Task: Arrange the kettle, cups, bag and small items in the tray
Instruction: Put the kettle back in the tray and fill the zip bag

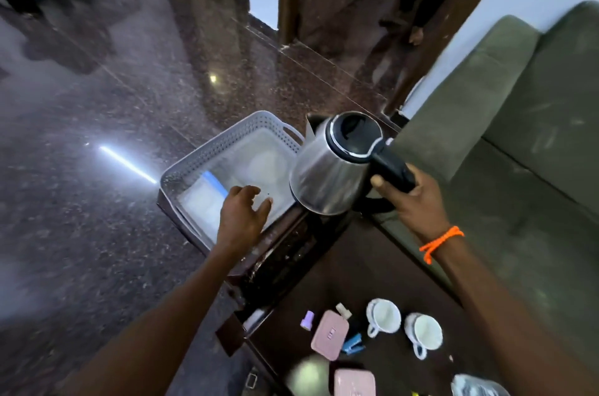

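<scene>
1. One steel kettle [330, 169] is in the air, tilted, with its spout toward the tray and its black lid on top. It hangs over the bench edge just right of the tray.
2. The right hand [406, 198] is wrapped tight around the kettle's black handle. An orange thread [440, 241] circles that wrist.
3. The left hand [243, 211] is spread, fingers loose, gripping nothing. It lies over the near right part of the tray; whether it touches the rim I cannot tell.
4. One grey perforated tray [207, 152] sits at the far corner of the dark bench [372, 269]. Inside it lies one pale flat thing with a blue edge [214, 183]; what it is I cannot tell.
5. Two white cups [382, 318] [424, 335] stand side by side on the near bench, handles toward the camera.
6. Two pink cases are there: one [329, 334] left of the cups, one [355, 382] at the bottom edge.
7. Small items near the first case: one lilac cap [307, 320], one white bottle [343, 310], one blue clip [353, 343].
8. One crumpled clear bag [476, 386] shows at the bottom right, partly cut off.
9. A green sofa [518, 123] stands beside the bench on the right.
</scene>
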